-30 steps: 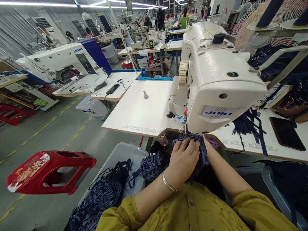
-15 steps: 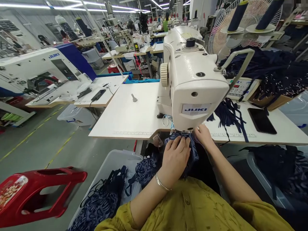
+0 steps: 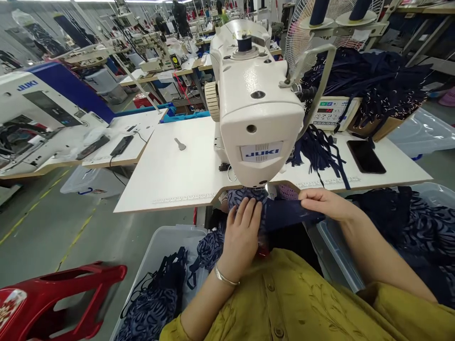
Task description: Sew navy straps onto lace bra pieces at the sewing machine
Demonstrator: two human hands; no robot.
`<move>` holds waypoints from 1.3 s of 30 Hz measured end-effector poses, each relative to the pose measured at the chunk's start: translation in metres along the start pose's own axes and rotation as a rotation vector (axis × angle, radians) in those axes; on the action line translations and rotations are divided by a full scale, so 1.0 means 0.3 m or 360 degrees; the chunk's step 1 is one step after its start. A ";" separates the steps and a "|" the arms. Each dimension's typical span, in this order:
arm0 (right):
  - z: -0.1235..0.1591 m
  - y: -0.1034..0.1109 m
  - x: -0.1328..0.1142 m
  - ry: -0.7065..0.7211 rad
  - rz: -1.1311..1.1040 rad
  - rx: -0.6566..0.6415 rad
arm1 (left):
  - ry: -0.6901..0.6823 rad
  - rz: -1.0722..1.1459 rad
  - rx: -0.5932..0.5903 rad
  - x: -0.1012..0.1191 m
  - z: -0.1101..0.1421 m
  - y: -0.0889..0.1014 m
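Observation:
Under the head of the white sewing machine (image 3: 261,123) lies a navy patterned bra (image 3: 245,193), its far end hidden beneath the needle area. My left hand (image 3: 242,237) presses down on the patterned part with bent fingers, gripping it near the table's front cut-out. Off to the right, a plain navy band (image 3: 287,215) of the bra is pulled out almost straight. The end of that band is pinched between thumb and fingers of my right hand (image 3: 327,203).
A clear bin (image 3: 159,234) with navy bras stands at lower left; another bin (image 3: 337,253) is at right. On the table (image 3: 174,175) lie a small metal piece (image 3: 180,144), navy straps (image 3: 316,151) and a phone (image 3: 366,156). A red stool (image 3: 81,279) sits at left.
My right hand has moved from beside the needle area out to the right, drawing the navy band with it. My left hand stays on the bra, slightly lower. The camera view has shifted.

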State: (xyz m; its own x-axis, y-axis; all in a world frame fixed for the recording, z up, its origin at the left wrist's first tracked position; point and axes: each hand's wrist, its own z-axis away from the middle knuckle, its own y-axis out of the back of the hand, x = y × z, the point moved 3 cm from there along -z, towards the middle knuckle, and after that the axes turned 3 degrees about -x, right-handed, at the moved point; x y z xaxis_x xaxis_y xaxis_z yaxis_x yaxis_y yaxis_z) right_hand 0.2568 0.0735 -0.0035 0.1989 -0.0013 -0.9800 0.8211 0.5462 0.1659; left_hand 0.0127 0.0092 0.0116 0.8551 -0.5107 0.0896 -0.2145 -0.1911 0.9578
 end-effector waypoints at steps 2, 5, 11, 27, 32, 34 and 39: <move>0.027 0.017 -0.028 -0.0006 0.0364 -0.0044 | 0.0049 0.0034 0.0099 -0.041 0.033 -0.006; 0.057 0.006 -0.052 -0.0089 0.0639 0.0055 | 0.0102 0.0150 0.0223 -0.085 0.079 -0.021; 0.042 -0.082 -0.039 -0.0335 0.0141 -0.0046 | 0.0209 0.0349 0.0400 -0.125 0.114 -0.025; -0.179 -0.197 -0.055 0.0241 0.0408 0.0679 | -0.0376 -0.0305 0.0210 -0.057 -0.020 -0.054; -0.134 -0.167 -0.057 0.0284 0.0482 0.0439 | -0.0307 -0.0242 0.0236 -0.056 -0.033 -0.047; -0.121 -0.161 -0.056 0.0304 0.0523 0.0374 | -0.0315 -0.0209 0.0261 -0.058 -0.033 -0.055; -0.128 -0.152 -0.045 0.0350 0.0597 0.0433 | -0.0286 -0.0201 0.0271 -0.054 -0.031 -0.071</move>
State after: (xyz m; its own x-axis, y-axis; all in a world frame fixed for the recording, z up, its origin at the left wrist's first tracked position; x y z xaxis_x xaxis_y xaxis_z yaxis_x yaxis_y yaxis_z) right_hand 0.1961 0.0809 -0.0020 0.4132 0.3454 -0.8426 0.8303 0.2371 0.5044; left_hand 0.0080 0.0292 -0.0075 0.7861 -0.6112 -0.0922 -0.2006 -0.3934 0.8972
